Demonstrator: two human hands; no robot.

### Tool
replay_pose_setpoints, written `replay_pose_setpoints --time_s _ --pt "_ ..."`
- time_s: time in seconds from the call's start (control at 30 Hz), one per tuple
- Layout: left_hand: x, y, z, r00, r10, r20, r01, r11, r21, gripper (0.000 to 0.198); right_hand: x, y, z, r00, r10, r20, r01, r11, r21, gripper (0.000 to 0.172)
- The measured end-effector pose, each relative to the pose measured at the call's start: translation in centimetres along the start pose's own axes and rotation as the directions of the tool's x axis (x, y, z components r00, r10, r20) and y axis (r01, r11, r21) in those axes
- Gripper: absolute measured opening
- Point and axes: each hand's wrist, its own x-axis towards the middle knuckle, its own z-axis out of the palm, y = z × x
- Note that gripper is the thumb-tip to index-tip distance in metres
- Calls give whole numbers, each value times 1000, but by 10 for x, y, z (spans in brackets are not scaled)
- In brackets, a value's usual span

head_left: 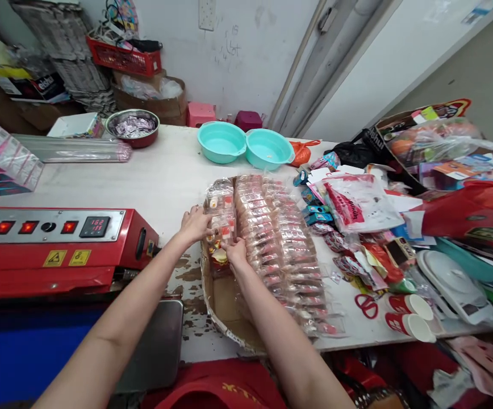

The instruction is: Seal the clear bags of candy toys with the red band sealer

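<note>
A shallow cardboard box (225,298) lies on the white table in front of me, with rows of clear plastic packets (257,224) packed on edge in its middle and right. At its left side, more clear packets with red and whitish contents (223,213) form a shorter row. My left hand (194,225) grips the left edge of a packet there, fingers bent. My right hand (235,254) pinches the near right side of the same packet. Just below the hands, a packet with yellow and red contents (220,257) shows. The fingertips are partly hidden by shiny plastic.
A red sealing machine (59,250) with a lit display stands at left. Two turquoise basins (221,142) and a metal bowl of sachets (133,126) sit behind. On the right lie red scissors (366,307), paper cups (410,325), a white scale (455,287) and mixed packaging.
</note>
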Motion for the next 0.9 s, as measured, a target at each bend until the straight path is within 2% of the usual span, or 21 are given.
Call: replay_pose_setpoints --time_s 0.1,0.2,0.23,0.3,0.4,0.47,0.5,0.57,0.63,0.7,0.77,0.83,0.9 --pt "-19 10 16 984 -110 -141 105 994 -43 19 -6 -7 -2 999 -44 28 45 999 -17 63" --pt "-33 13 19 946 -172 -274 135 980 -148 12 -16 -17 -7 994 -89 60 91 996 -22 61" --pt "-38 12 17 935 -165 -312 99 971 -218 10 -21 -22 -10 992 -108 69 110 994 -20 60" --pt "-49 10 9 920 -110 -376 -58 911 -408 6 -33 -36 -22 978 -172 116 175 984 -18 58" --pt "-67 9 -15 863 -95 -496 -311 674 -671 6 -57 -70 -49 918 -307 250 313 950 15 50" --pt "-82 12 -36 814 -177 -553 -418 482 -770 9 -77 -97 -70 860 -366 355 351 930 109 49" --pt "-91 15 -46 796 -226 -561 -460 376 -805 17 -89 -110 -79 826 -383 413 339 924 178 49" --pt "-110 19 -60 799 -299 -521 -503 141 -853 46 -113 -128 -93 759 -408 507 289 909 300 48" --pt "-132 22 -63 879 -282 -385 -422 -79 -903 69 -137 -133 -98 727 -411 550 240 902 358 46" --pt "-154 21 -53 957 -210 -200 -245 -216 -945 72 -156 -125 -97 739 -385 553 204 910 360 47" --pt "-175 16 -36 984 -170 -61 -105 -270 -957 70 -170 -112 -93 774 -374 510 209 913 351 61" --pt "-196 7 -17 986 -166 2 -45 -275 -960 68 -178 -103 -90 795 -423 436 294 896 334 82" --pt "-216 -3 -2 990 -130 48 10 -276 -961 65 -181 -100 -88 750 -492 442 392 869 302 88"
